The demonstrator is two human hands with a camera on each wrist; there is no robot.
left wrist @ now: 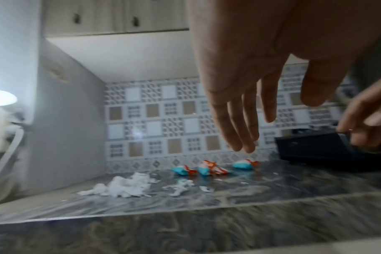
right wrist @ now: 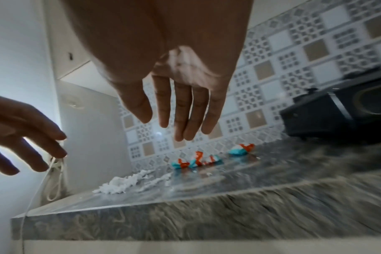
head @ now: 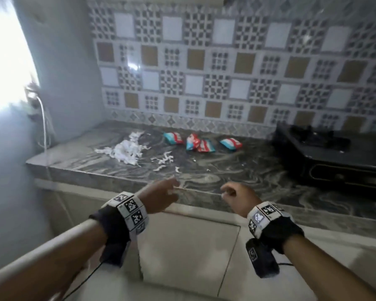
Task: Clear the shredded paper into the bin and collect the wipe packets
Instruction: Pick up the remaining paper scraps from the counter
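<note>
Left hand [head: 161,197] and right hand [head: 237,197] slack, grasping nothing. Shredded paper [head: 126,152] at 10 o'clock; wipe packets [head: 201,143] at 12, print blurred. Stove [head: 332,153] cut off at 2.

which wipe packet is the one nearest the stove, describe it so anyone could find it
Start at the black stove on the right of the marbled counter. The packet lies just left of it, alone, while the other teal-and-red packets cluster further left.
</note>
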